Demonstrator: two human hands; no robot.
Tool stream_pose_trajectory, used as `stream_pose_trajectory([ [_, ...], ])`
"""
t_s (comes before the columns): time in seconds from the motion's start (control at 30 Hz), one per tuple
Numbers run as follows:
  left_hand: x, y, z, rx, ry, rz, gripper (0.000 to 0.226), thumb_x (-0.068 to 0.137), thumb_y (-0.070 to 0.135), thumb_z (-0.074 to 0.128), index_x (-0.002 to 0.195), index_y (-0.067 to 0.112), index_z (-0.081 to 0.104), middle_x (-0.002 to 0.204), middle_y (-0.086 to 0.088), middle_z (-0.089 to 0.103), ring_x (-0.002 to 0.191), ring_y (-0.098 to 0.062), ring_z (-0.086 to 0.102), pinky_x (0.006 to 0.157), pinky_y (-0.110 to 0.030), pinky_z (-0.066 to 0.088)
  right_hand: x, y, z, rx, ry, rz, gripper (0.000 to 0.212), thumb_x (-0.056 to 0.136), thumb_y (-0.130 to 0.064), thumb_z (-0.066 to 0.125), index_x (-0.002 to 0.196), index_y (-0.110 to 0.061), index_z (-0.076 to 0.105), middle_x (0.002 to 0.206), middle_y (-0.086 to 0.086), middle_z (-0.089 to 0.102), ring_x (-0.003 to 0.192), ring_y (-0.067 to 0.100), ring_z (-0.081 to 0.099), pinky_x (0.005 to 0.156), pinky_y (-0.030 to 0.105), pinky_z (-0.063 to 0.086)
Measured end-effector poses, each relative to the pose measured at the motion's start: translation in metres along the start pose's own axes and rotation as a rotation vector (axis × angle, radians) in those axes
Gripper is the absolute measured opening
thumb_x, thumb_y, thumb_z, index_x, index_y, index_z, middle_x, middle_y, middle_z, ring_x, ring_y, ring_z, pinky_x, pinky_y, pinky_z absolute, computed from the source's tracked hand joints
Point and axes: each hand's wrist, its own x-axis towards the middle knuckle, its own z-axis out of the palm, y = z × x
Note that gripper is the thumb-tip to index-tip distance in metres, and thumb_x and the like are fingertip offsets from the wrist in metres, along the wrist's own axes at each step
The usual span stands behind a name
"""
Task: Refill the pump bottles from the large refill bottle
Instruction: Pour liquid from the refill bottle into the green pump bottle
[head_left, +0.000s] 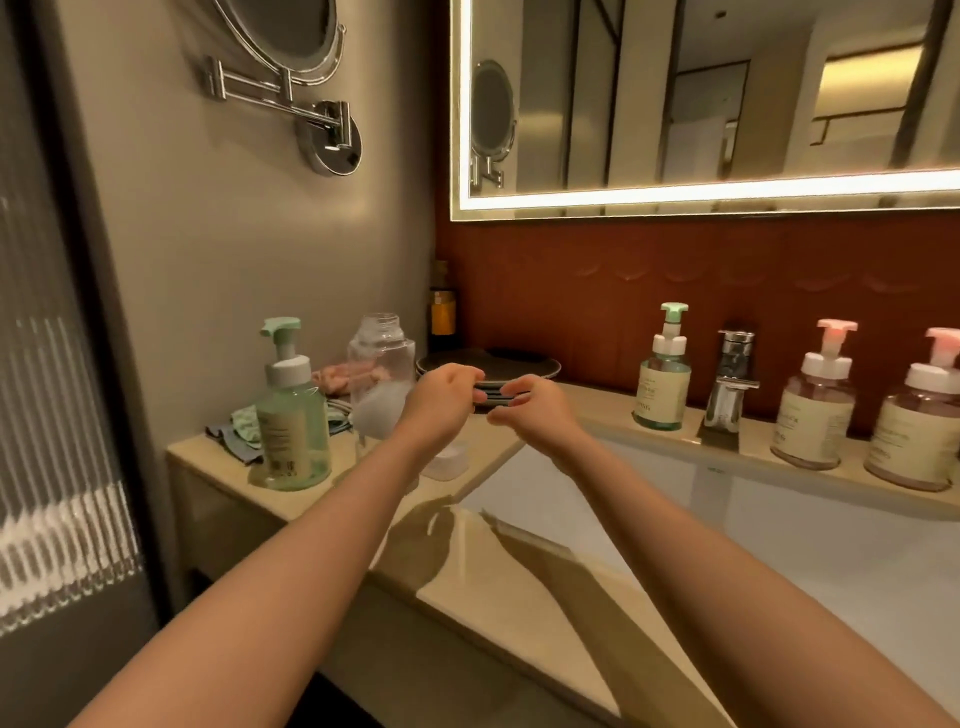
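Left hand (447, 387) and right hand (524, 410) curled mid-frame, can't tell if they're gripping anything. Uncapped clear bottle (382, 374) looks light and squishy, so I'd grab its waist.

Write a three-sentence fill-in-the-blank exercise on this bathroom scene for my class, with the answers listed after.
1. The chrome tap stands just right of a labelled plastic pump bottle with a ____ top.
2. Right of the tap, the pink-topped pump bottles number ____.
3. The clear plastic bottle beside the left hand, which grips a dark flat thing, has no ____ head.
Answers: green; two; pump.
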Motion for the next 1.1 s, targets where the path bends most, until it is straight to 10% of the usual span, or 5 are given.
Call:
stream_pose_trajectory([
  [0.37,-0.025,-0.045,-0.096,0.086,0.328,-0.078,0.022,0.095,0.017,0.047,0.082,0.014,0.065,0.099,-0.008,0.063,0.077,-0.017,0.054,0.063,-0.025,0.04,-0.031,-0.035,0.074,0.007,-0.161,-0.065,0.021,0.076,-0.019,0.075,0.072,-0.015,0.055,0.075,0.001,0.059,0.069,0.013,0.056,0.066,0.028,0.047],
  [0.53,-0.022,-0.063,-0.12,0.145,0.494,-0.17,0.019,0.089,0.02,0.057,0.104,0.01,0.061,0.113,-0.009,0.062,0.105,-0.027,0.055,0.078,-0.028,0.039,-0.038,-0.043,0.108,0.029,-0.293,-0.048,0.019,0.081,-0.017,0.071,0.092,-0.002,0.065,0.078,0.007,0.064,0.057,0.012,0.055,0.055,0.022,0.046],
  [0.8,-0.007,-0.1,-0.135,0.192,0.445,-0.283,0.079,0.076,0.028,0.073,0.137,0.006,0.029,0.141,-0.014,0.034,0.129,-0.03,0.035,0.1,-0.037,0.034,-0.031,-0.047,0.135,-0.064,-0.352,-0.114,0.013,0.087,-0.011,0.062,0.09,0.0,0.067,0.069,0.003,0.06,0.06,0.015,0.056,0.052,0.018,0.044],
  [1.1,0.021,-0.11,-0.128,0.151,0.418,-0.243,0.104,0.069,0.036,0.081,0.145,0.008,0.015,0.143,-0.012,0.038,0.131,-0.031,0.038,0.102,-0.042,0.035,-0.018,-0.037,0.136,-0.097,-0.319,-0.192,0.014,0.085,-0.01,0.061,0.091,-0.001,0.07,0.077,0.006,0.064,0.064,0.01,0.055,0.072,0.029,0.052],
])
